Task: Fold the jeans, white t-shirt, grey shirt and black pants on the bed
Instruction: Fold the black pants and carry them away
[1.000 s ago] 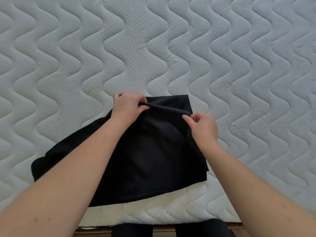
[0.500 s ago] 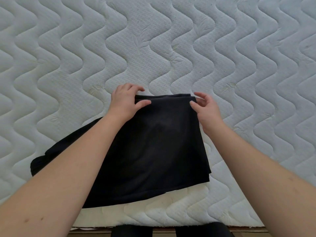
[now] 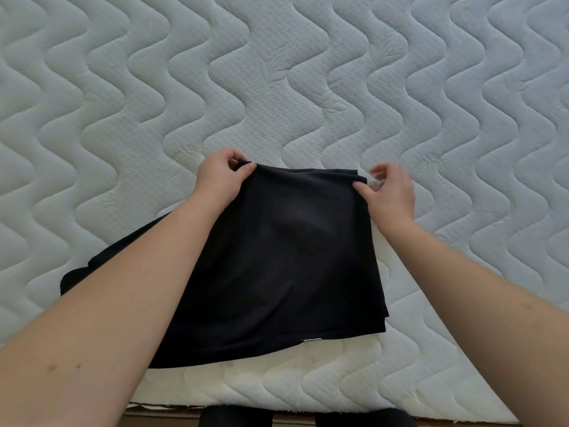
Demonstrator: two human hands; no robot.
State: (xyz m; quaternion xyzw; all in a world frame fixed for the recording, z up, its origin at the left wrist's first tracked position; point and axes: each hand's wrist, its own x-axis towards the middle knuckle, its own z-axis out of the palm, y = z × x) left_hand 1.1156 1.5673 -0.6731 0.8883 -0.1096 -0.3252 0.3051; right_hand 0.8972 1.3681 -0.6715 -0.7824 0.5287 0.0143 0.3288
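Left hand (image 3: 220, 180): fingers and thumb curled round the far-left corner of the black pants (image 3: 277, 263), thumb on top, fingertips tucked behind the edge. Firm pinch.

Right hand (image 3: 389, 192): at the far-right corner of the same garment. Thumb tip lies on the cloth edge; the fingers above are motion-blurred and loosely curled. Whether they actually close on the fabric cannot be told from this view.

Position: both hands sit at the 12 o'clock edge of the garment, left at about 11, right at about 1. The pants lie near the front edge of the bed (image 3: 283, 87), roughly central. A loose portion trails out toward 8 o'clock, partly hidden under the left forearm.

Handling, judged: soft, light, limp knit or woven cloth. No stiffness, so it will sag between the two grips and drape wherever unsupported. Not fragile. Matte surface, likely not slippery, though stacked layers could slide over one another. Best hold: the two far corners, pinching all layers together, kept level so the fold edge stays straight. The trailing part at 8 o'clock would need tucking in or squaring.

Appearance: plain black, matte, already doubled into a rough rectangle with layered edges visible along the right side. A small white tag (image 3: 311, 340) shows at the near edge, about 6 o'clock. Few wrinkles on the top face.
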